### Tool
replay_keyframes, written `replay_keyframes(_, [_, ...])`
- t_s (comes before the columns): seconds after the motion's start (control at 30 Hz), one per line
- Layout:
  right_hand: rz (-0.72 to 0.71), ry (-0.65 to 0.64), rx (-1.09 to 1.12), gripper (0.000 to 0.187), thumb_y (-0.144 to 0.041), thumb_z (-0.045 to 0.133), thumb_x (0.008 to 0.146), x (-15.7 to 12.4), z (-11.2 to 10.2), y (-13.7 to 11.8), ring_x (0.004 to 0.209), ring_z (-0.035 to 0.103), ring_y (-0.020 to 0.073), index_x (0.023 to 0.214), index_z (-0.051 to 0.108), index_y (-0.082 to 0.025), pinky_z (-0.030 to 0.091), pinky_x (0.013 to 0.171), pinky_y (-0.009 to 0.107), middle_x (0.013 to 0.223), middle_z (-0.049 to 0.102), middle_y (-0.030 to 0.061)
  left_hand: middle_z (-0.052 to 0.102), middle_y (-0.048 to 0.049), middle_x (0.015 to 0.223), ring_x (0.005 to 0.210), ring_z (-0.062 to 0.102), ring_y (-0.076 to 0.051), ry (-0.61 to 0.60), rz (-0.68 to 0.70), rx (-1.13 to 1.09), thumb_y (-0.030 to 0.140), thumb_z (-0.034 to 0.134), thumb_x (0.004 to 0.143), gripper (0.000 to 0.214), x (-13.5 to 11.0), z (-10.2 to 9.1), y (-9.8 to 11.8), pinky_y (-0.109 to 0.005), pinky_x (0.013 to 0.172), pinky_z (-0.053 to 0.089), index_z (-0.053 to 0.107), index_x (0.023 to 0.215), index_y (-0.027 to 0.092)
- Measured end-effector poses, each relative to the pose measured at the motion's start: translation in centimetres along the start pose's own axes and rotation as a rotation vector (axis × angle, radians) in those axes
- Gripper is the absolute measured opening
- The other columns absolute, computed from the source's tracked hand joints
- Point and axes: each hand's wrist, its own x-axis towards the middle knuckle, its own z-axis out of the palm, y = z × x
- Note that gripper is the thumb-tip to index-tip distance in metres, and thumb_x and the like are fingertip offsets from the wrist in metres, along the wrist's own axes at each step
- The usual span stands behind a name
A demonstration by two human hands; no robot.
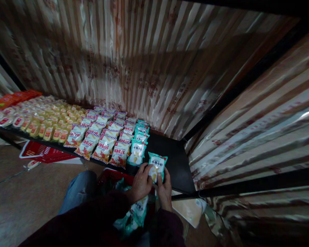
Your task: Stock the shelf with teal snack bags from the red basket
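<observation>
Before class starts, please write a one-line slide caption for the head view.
Both hands hold a teal snack packet at the front of a black shelf, beside a row of matching packets.

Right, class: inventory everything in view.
Glossy snack bag: one, teal-white, between hands
Matching bags: at least four, teal-white, left of it
Striped-edge snack bags: over twelve, white-red-blue, next left
Small wrapped packs: many, yellow, farther left
Red-labelled packs: many, white, beside yellow
Flat packages: count unclear, orange-red, far left
Shelf: one, black, under goods
Plastic basket: one, red, below shelf
Loose bags: several, teal-white, in basket
Flat panel: at least one, red-white, below left
Plastic sheeting: count unclear, brown-striped, around
Frame bars: several, black, around
Denim knee: one, blue, below
Sleeves: two, dark, bottom
Left hand, right hand: one each, bag's sides
</observation>
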Motion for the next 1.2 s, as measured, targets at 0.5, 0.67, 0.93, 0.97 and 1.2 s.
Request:
replay_keyframes(0.5, [0.040, 0.068, -0.097, 0.075, -0.062, 0.047, 0.078, 5.4, 1.1, 0.2, 0.113, 0.058, 0.0284, 0.135, 0.046, -0.014, 0.044, 0.097, 0.042, 0.127, 0.060, 0.0164, 0.031, -0.0159, 0.152, 0.140, 0.033, -0.026, -0.094, -0.095, 0.165, 0.011, 0.045, 0.081, 0.061, 5.3, 2.1, 0.6, -0.035, 0.116, 0.028, 0.038, 0.142, 0.009])
replay_keyframes(0.67, [0.012, 0.058, -0.133, 0.075, -0.062, 0.044, 0.078, 7.8, 1.2, 0.4, 0.111, 0.059, 0.0278, 0.135, 0.046, -0.014, 0.045, 0.095, 0.041, 0.126, 0.061, 0.0164, 0.030, -0.0169, 0.153, 0.142, 0.030, -0.027, -0.122, -0.155, 0.186, 0.012, 0.044, 0.083, 0.060, 6.9, 2.6, 1.4, -0.035, 0.117, 0.026, 0.039, 0.142, 0.007])
replay_keyframes(0.93, [-0.006, 0.061, -0.209, 0.079, -0.064, 0.038, 0.076, 11.1, 2.4, 1.4, 0.103, 0.062, 0.0295, 0.134, 0.047, -0.011, 0.047, 0.090, 0.043, 0.120, 0.063, 0.0195, 0.030, -0.0176, 0.154, 0.141, 0.032, -0.028, -0.145, -0.230, 0.248, 0.016, 0.043, 0.086, 0.056, 9.5, 2.8, 2.3, -0.037, 0.116, 0.027, 0.039, 0.142, 0.007])
replay_keyframes(0.97, [-0.007, 0.067, -0.209, 0.079, -0.064, 0.038, 0.076, 11.4, 2.5, 1.6, 0.102, 0.063, 0.0294, 0.134, 0.047, -0.012, 0.047, 0.089, 0.043, 0.120, 0.063, 0.0191, 0.031, -0.0179, 0.153, 0.140, 0.033, -0.028, -0.142, -0.242, 0.258, 0.019, 0.041, 0.089, 0.054, 9.8, 2.7, 2.5, -0.039, 0.115, 0.028, 0.039, 0.142, 0.008])
replay_keyframes(1.2, [-0.014, 0.076, -0.162, 0.071, -0.060, 0.040, 0.080, 13.4, 3.3, 1.7, 0.096, 0.063, 0.0267, 0.135, 0.047, -0.015, 0.048, 0.084, 0.040, 0.115, 0.065, 0.0165, 0.037, -0.0170, 0.150, 0.136, 0.039, -0.027, -0.110, -0.310, 0.292, 0.038, 0.034, 0.096, 0.052, 11.8, 2.4, 3.9, -0.036, 0.113, 0.031, 0.043, 0.139, 0.010])
